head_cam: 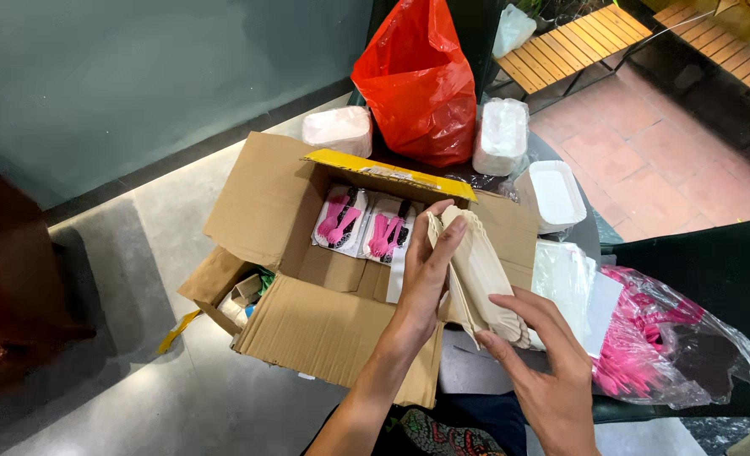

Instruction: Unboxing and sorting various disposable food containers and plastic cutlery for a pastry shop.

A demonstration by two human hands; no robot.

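Two hands work over a big open cardboard box [307, 279] filling the middle of the frame, with packs of pink cutlery [362, 226] inside. Right of it lies a clear bag of pink cutlery [671, 338]; a red bag [417, 80] stands at the top. The stack of beige paper trays [480, 274] stands on edge between both hands, long axis running from upper left to lower right. The left hand [426, 270] grips its upper left side; the right hand [548, 371] pinches its lower end.
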